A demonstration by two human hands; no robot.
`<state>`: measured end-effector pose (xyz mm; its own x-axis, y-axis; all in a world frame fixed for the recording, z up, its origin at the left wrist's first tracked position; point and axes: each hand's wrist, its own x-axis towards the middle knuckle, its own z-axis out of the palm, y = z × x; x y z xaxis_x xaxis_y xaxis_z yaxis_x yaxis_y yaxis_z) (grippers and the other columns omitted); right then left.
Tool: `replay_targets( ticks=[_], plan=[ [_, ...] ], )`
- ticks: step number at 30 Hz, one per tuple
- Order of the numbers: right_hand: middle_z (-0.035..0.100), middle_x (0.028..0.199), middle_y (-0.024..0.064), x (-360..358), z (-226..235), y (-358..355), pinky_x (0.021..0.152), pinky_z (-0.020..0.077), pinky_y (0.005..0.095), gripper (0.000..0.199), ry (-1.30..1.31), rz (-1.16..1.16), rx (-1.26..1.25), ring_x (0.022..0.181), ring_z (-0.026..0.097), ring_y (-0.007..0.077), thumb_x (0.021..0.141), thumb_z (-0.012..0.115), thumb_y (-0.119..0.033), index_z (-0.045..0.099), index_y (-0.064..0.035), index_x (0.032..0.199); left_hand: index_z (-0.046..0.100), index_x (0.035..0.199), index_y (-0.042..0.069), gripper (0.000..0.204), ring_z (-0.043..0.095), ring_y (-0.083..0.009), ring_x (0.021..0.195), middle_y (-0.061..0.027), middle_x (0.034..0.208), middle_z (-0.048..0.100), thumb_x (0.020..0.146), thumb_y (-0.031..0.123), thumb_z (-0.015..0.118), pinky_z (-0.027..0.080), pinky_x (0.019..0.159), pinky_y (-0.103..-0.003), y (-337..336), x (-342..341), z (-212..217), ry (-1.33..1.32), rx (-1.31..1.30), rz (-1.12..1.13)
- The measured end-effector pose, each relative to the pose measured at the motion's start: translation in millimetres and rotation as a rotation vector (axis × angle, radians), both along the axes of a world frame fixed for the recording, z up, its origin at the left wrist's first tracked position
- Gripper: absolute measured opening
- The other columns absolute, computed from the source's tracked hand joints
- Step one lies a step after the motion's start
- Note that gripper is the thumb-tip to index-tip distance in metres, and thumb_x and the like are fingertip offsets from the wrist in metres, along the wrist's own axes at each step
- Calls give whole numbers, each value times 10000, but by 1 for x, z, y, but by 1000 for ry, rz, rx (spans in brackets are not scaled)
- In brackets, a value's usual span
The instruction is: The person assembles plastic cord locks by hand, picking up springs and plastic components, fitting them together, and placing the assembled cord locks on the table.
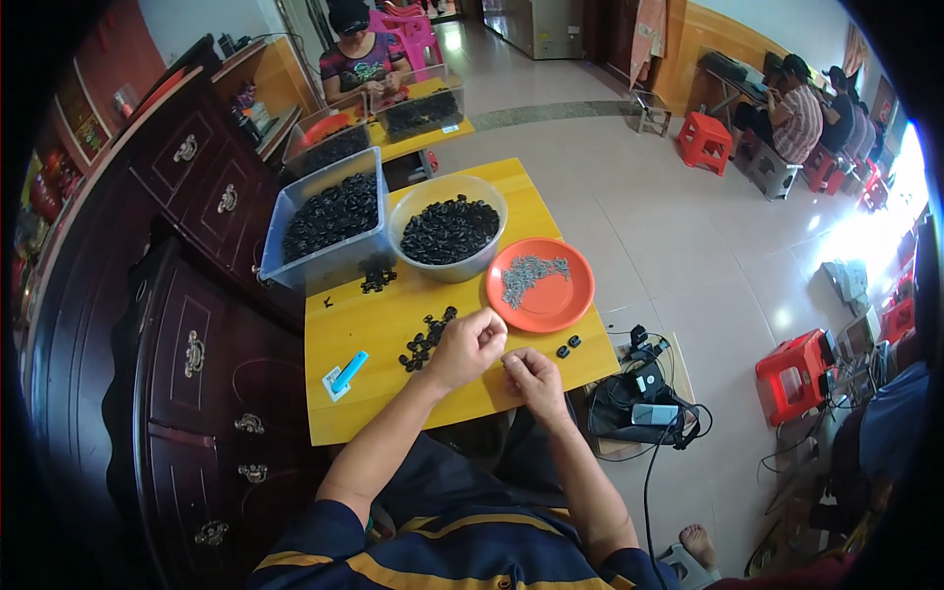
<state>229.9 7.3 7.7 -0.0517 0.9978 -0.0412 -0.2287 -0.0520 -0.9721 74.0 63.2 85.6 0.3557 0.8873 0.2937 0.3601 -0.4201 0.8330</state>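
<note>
Two hands work tiny black parts on a yellow surface (393,334).

The left hand (470,344), fingers curled together, sits beside a loose black pile (425,341); the right hand (532,377), fingers pinched together, lies near two parts (568,345). Likely light, rigid, best pinched edgewise; any held piece is hidden.

A pale tiled floor (629,187) fills the room, glaring white where daylight pools well to the right of the fingers. Left of them stands a dark wooden cabinet (187,324) with brass handles. Far beyond them, red plastic stools (704,141) sit before an orange-brown wall panel (708,39); another red stool (795,374) stands off to the right.
</note>
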Motion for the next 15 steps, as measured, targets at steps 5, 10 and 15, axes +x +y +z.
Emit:
replay_targets(
  ticks=[5, 10, 15],
  plan=[
    [619, 791, -22, -6, 21, -8, 632, 475, 210, 208, 105, 127, -140, 669, 572, 65, 1012, 618, -261, 653, -59, 975, 612, 928, 25, 82, 575, -106, 578, -42, 769, 635, 867, 20, 667, 456, 543, -274, -43, -27, -7, 43, 59, 29],
    [613, 788, -25, -15, 22, -12, 622, 469, 212, 217, 72, 221, -204, 671, 558, 61, 1009, 624, -268, 662, -55, 998, 599, 1061, 49, 226, 642, -202, 659, -76, 828, 647, 853, 13, 680, 503, 596, -324, -60, -37, 0, 148, 116, 50],
    [608, 767, -30, -16, 28, -13, 606, 460, 208, 233, 74, 299, -226, 653, 550, 58, 997, 643, -289, 670, -62, 948, 583, 1114, 69, 286, 700, -315, 861, -125, 932, 695, 849, 56, 687, 564, 707, -411, -63, -45, 7, 341, 392, -72]
  ],
)
